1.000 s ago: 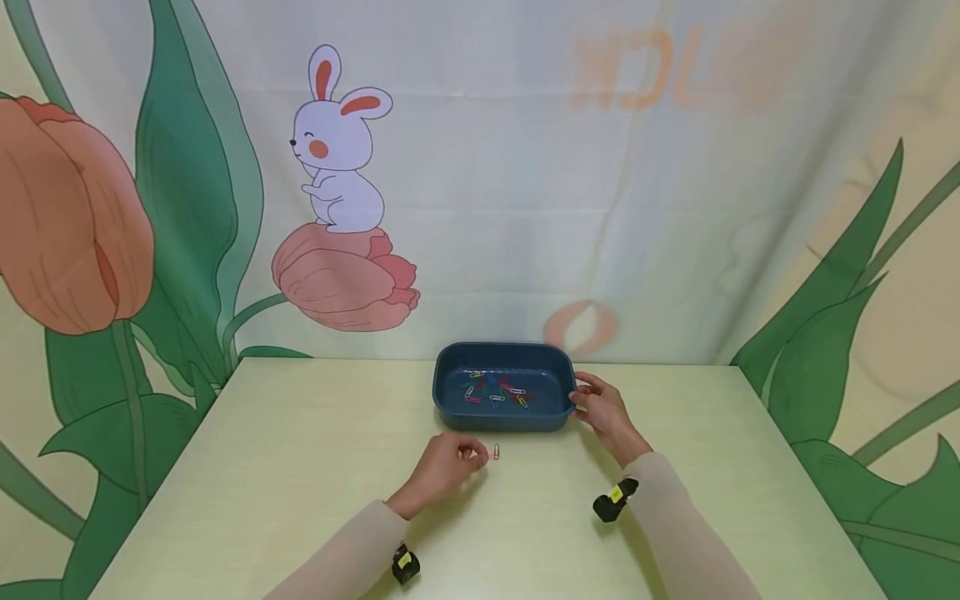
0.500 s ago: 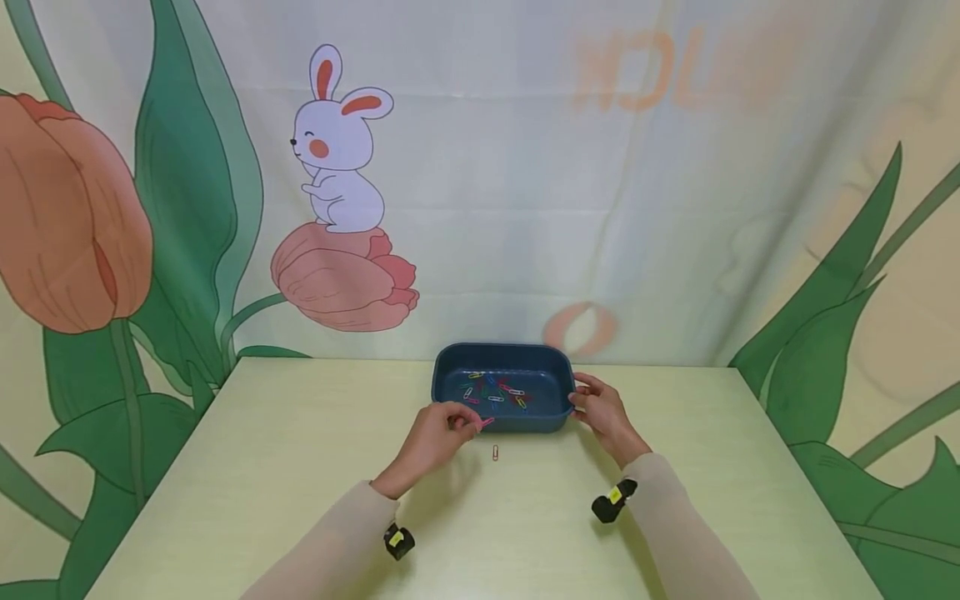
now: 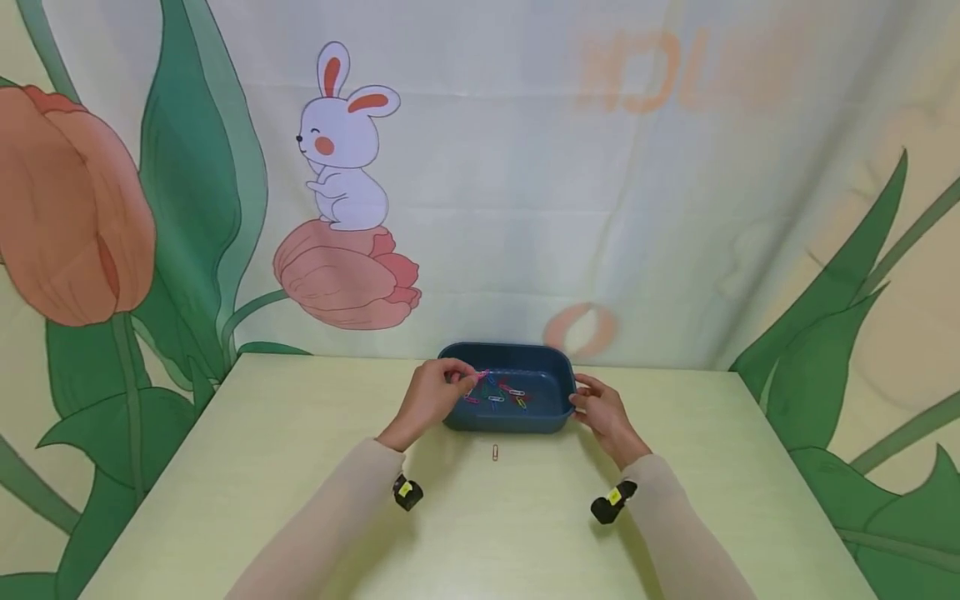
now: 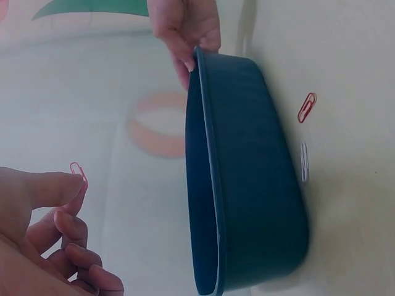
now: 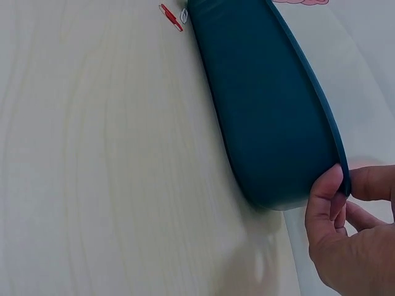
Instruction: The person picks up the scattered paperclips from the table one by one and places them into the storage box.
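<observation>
Between thumb and fingertip, my left hand (image 3: 429,398) pinches a pink paper clip (image 4: 78,171) above the left part of a dark blue plastic bin (image 3: 502,422). Several coloured paper clips (image 3: 497,398) lie scattered on the bin's floor; my left hand covers part of its left end. My right hand (image 3: 606,418) holds the bin's right end by the rim, its fingers and thumb on either side of the wall (image 5: 271,117). In front of the bin, a red paper clip (image 3: 495,452) lies on the table. Beside it, the left wrist view shows a white paper clip (image 4: 304,161) close to the bin.
The bin stands near the back edge of the pale wooden table (image 3: 300,425). Behind hangs a cloth backdrop (image 3: 487,208) printed with a rabbit and tulips. A black wrist camera (image 3: 407,492) sits on each sleeve.
My left hand has moved up and away from the table in front of the bin to over its inside, carrying the pink paper clip. The right hand keeps its place on the rim.
</observation>
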`<state>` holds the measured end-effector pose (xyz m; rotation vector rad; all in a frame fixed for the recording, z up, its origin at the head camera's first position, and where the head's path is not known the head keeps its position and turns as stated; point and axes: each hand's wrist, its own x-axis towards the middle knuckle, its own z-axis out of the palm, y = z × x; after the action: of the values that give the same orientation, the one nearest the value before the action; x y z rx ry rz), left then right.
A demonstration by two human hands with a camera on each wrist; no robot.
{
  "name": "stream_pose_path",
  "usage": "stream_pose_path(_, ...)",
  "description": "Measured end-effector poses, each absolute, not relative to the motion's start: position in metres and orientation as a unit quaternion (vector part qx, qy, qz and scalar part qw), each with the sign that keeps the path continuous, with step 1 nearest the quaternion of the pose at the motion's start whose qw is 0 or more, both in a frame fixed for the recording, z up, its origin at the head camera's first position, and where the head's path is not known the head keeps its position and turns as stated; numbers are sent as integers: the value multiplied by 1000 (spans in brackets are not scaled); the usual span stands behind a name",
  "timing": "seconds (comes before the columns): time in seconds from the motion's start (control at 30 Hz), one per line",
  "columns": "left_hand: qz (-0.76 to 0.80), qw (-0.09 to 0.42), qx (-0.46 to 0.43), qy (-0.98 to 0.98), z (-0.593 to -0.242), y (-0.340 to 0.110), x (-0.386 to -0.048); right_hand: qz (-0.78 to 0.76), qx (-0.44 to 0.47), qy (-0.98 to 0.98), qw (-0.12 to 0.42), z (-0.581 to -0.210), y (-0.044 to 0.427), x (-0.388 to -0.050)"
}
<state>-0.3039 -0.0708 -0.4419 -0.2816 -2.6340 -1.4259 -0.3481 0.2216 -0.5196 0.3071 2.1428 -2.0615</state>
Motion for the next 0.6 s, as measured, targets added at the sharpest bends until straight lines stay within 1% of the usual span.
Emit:
stream_pose_path(0.27,-456,64,-89,-883,-445,-62,-329,-690,108,711,78,-527,222,-348)
stream_pose_path(0.6,-480,45,-65,-874,-449,-50,-357,-699,101,705,65,-521,220,-346)
